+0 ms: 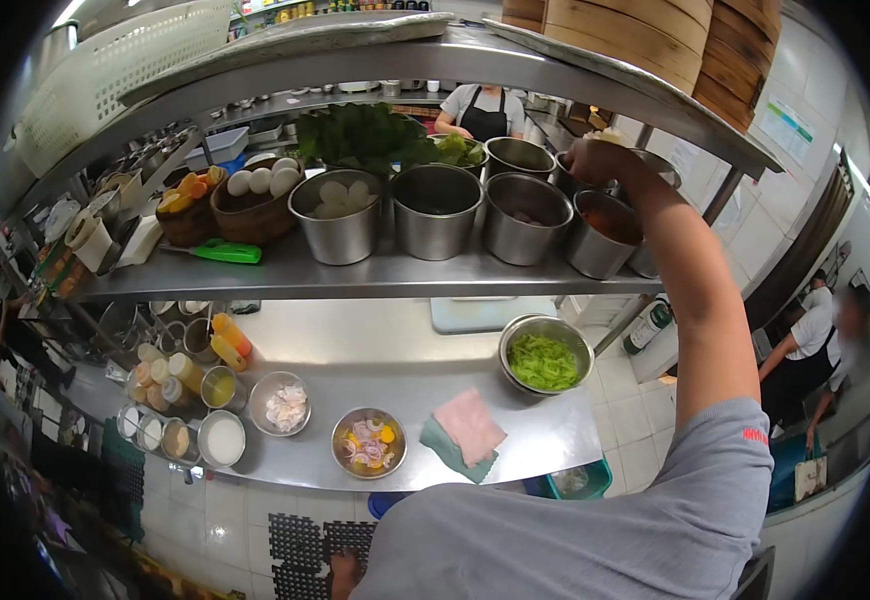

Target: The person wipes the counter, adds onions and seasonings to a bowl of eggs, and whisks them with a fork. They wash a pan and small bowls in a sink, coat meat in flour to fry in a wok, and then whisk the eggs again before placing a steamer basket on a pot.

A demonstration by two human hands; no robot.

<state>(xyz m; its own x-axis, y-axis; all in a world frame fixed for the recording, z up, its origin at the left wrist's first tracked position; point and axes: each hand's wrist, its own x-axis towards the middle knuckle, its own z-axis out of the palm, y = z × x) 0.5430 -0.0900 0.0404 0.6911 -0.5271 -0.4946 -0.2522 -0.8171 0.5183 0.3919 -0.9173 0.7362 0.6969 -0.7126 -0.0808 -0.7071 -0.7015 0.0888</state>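
Note:
My right hand reaches up over the shelf, at the rims of the metal pots on its right side. Its fingers are hidden by the back of the hand, and I cannot tell whether they hold anything. Just below it stands a pot of reddish sauce. Something pale and shredded shows right behind the knuckles. Low beside my grey shirt, part of my left hand appears over a black floor mat, its fingers mostly out of sight. On the counter below are a bowl of sliced onion and egg yolk and a bowl of shredded lettuce.
More metal pots, a basket of eggs and a green-handled knife stand along the shelf. Pink and teal cloths lie at the counter's front. Squeeze bottles crowd its left. Other people are beyond.

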